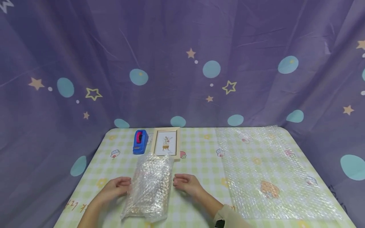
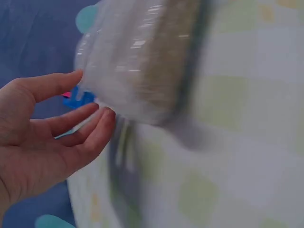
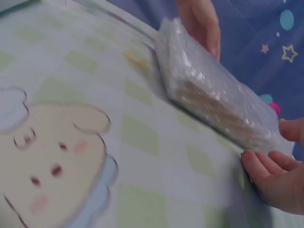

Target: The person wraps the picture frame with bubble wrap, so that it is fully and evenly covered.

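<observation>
A flat rectangular package in bubble wrap (image 1: 151,190) lies at the near left of the table, with tan colour showing through its side in both wrist views. My left hand (image 1: 113,190) is at its left edge; in the left wrist view the thumb and loosely bent fingers (image 2: 102,126) come right up to the wrap without closing round it. On the opposite side is my right hand (image 1: 188,184), its fingers relaxed and just beside the right edge. The right wrist view has this hand's thumb and fingertips (image 3: 259,166) by one end of the package.
Beyond the package lies a light wooden picture frame (image 1: 178,144) with a potted-plant print; the package's far end overlaps it in the head view. A blue tape dispenser (image 1: 139,142) stands left of it. A large bubble wrap sheet (image 1: 273,177) covers the table's right side.
</observation>
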A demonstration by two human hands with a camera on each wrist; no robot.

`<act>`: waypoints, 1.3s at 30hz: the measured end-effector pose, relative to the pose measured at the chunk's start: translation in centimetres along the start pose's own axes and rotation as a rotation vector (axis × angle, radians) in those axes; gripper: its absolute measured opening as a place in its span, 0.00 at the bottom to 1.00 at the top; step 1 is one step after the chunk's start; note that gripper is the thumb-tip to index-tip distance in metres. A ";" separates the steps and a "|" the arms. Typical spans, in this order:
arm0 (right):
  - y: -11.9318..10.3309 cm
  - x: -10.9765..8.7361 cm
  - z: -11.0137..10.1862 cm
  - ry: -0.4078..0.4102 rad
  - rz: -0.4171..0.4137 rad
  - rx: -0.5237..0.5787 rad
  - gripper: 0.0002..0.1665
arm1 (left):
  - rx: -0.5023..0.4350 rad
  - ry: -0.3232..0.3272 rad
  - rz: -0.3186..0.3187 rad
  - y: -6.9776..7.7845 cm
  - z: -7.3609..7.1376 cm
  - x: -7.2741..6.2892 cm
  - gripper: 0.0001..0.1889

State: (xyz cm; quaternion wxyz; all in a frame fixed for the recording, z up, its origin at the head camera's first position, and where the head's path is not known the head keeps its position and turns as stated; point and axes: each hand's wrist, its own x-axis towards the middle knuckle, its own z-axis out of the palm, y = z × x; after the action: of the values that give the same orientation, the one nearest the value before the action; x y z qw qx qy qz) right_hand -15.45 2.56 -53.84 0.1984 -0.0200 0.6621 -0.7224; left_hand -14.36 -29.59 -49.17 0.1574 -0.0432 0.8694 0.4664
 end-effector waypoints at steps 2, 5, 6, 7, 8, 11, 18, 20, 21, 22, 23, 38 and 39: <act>-0.2 0.2 -0.7 0.019 0.003 0.006 0.27 | 0.044 0.002 0.022 1.0 -0.9 0.5 0.29; -0.7 0.8 -1.8 0.063 -0.007 0.016 0.28 | 0.130 0.035 0.053 3.2 -2.0 1.3 0.28; -0.9 1.2 -2.1 0.076 -0.013 0.029 0.28 | 0.144 0.045 0.064 3.9 -2.2 1.7 0.28; -1.1 1.5 -2.5 0.095 -0.015 0.027 0.29 | 0.155 0.052 0.080 4.7 -2.5 2.2 0.28; -1.3 1.9 -2.8 0.117 -0.012 0.019 0.29 | 0.167 0.061 0.093 5.4 -2.7 2.7 0.28; -2.1 3.2 -3.8 0.165 -0.007 0.021 0.28 | 0.185 0.055 0.137 7.2 -2.8 4.6 0.27; -4.1 5.7 -4.7 0.213 0.000 -0.022 0.27 | 0.272 0.073 0.147 9.7 -0.9 9.7 0.23; -4.5 6.3 -4.7 0.205 -0.002 -0.001 0.27 | 0.309 0.093 0.151 10.0 -0.2 10.9 0.23; -4.6 6.6 -4.6 0.199 -0.007 0.007 0.28 | 0.323 0.104 0.150 10.1 0.1 11.4 0.22; -4.8 6.9 -4.4 0.195 -0.012 0.012 0.28 | 0.332 0.111 0.152 10.2 0.4 11.8 0.22; -5.0 7.2 -4.3 0.192 -0.016 0.018 0.28 | 0.334 0.120 0.143 10.2 0.6 12.2 0.22; -5.3 9.4 -2.7 0.196 0.008 -0.088 0.30 | 0.169 0.126 -0.033 11.5 3.8 14.6 0.26; -5.2 9.5 -2.7 0.198 0.017 -0.107 0.30 | 0.153 0.138 -0.041 11.6 4.0 14.7 0.25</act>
State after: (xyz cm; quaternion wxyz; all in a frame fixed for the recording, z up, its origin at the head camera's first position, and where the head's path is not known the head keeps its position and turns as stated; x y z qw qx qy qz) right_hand -26.33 2.42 -51.33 0.1366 0.0466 0.7164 -0.6826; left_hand -29.95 -18.75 -46.58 0.1093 -0.0808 0.9103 0.3911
